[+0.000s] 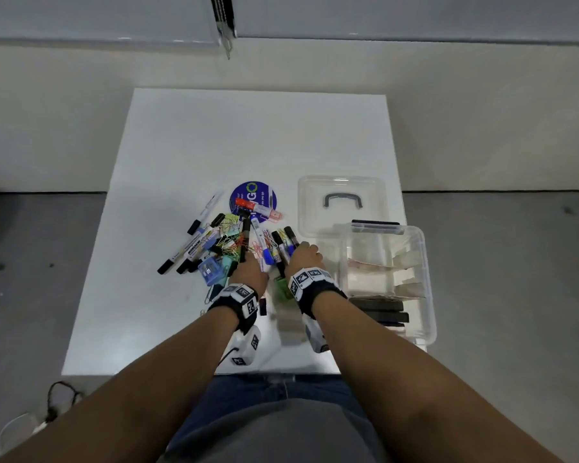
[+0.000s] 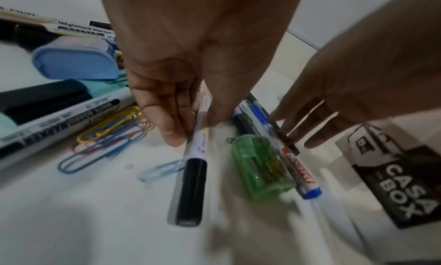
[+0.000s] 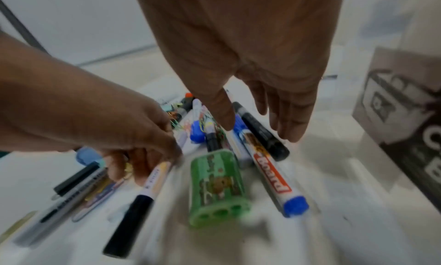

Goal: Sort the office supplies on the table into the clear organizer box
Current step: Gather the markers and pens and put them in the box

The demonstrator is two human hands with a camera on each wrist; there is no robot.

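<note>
A: Item one, nearest us: our left hand (image 2: 181, 65), fingers curled round a white marker with a black cap (image 2: 194, 167). The cap end sticks out toward us, just above the table (image 1: 181, 145).

B: Noted. Item two: our right hand (image 3: 269, 65), fingers straight and spread, holding nothing, its thumb down among the pens. Directly below it lie a blue-capped marker (image 3: 274, 176) and a black marker (image 3: 262, 133), side by side and touching.

A: Item three, between the two hands: a green sharpener (image 3: 217, 186), lying on its side against the blue-capped marker.

B: Item four, left of our hands: a heap of coloured paper clips (image 2: 107, 135), a blue eraser (image 2: 76, 63), more markers (image 1: 194, 242).

A: Item five, to our right: the clear organizer box (image 1: 425, 279), open, dividers inside, some dark things in its near compartment. Its lid (image 1: 341, 202) lies behind it. Farthest off: a round purple card (image 1: 253, 195) under a red-capped marker (image 1: 258, 207).

B: Risks, as we judge them?

A: Markers are round; a loose scoop by the right hand could roll one off the near edge. The sharpener may get dragged along. Paper clips tangle, so one lifted could trail others into the wrong compartment.
</note>
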